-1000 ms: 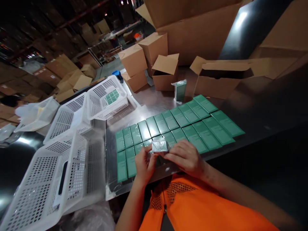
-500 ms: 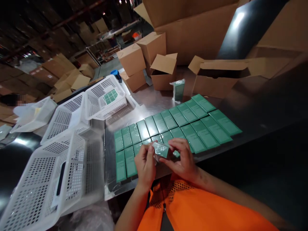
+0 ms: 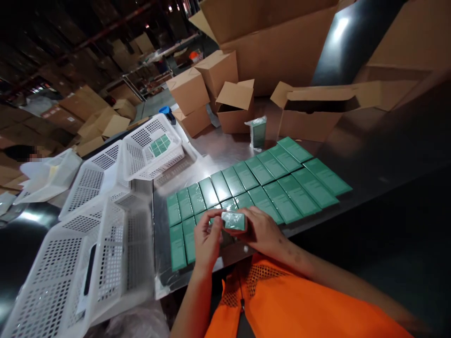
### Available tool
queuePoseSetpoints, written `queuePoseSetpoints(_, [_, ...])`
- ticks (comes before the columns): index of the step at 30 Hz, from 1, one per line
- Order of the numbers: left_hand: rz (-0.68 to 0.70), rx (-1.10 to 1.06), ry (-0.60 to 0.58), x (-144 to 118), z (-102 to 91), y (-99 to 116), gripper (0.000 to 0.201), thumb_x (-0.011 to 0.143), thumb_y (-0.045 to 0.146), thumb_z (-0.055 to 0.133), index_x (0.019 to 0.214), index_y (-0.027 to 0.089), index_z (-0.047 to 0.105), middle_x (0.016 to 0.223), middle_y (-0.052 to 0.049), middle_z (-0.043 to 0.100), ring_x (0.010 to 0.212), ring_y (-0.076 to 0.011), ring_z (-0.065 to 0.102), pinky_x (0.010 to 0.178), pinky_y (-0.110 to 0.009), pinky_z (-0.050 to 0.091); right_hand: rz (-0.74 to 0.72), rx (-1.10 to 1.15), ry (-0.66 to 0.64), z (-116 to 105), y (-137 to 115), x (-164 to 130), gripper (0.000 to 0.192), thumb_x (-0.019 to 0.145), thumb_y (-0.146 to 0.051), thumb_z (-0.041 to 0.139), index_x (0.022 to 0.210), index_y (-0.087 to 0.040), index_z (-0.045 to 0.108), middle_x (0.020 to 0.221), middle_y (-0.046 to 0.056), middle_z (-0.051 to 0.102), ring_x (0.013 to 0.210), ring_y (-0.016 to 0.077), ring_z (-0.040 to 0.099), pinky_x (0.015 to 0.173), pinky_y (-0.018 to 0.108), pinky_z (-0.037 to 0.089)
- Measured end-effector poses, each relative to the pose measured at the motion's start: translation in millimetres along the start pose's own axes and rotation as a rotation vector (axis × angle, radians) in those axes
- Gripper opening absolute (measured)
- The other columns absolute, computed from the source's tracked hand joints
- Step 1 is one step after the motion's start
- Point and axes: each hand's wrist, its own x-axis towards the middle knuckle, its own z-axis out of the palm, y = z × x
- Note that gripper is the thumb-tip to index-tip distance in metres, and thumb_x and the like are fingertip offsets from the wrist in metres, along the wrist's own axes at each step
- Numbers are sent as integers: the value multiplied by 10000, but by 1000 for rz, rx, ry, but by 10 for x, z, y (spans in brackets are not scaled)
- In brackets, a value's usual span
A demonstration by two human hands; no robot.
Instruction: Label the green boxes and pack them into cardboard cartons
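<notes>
we hold one small green box in shiny wrap [image 3: 234,220] with both hands, left hand [image 3: 207,240] and right hand [image 3: 260,232], just above the rows of flat green boxes [image 3: 278,180] on the shiny metal surface [image 3: 225,148].

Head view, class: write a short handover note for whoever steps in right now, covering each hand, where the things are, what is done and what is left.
Left hand and right hand: together holding one small green film-wrapped box above the table's near edge.
Done: two rows of flat green boxes lie side by side on the steel table; a few more sit in the far white perforated plastic basket.
Left: the held box is not yet set down; the near white basket holds no green boxes that I can see.
</notes>
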Motion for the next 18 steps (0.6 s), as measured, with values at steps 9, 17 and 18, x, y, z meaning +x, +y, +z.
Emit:
queuePoseSetpoints(9, [32,286,-65,119,-11,-143,326,875,482,596,725,193,576,597,24,524,474,-95,417,443,-203,347,-25,-23,11,-30,-34,28,237,739,-174,713,901,-199,542,830,49,647,795,242,609,653,340,510])
queuePoseSetpoints(17, [219,350,10,33,-184,-121,253,904,426,585,977,193,653,1102,-104,698,1028,-246,638,775,-318,497,-29,132,98,-114,-27,-52,911,650,-468,881,1388,-188,426,1313,162,541,1150,302,588,896,446,556])
queuePoseSetpoints(18, [273,309,-16,7,-215,-77,335,915,461,574,1129,208,625,1271,-120,645,1146,-260,604,785,-312,499,-51,176,145,-174,-57,-65,990,642,-506,882,1436,-200,378,1354,172,507,1185,305,567,913,447,550])
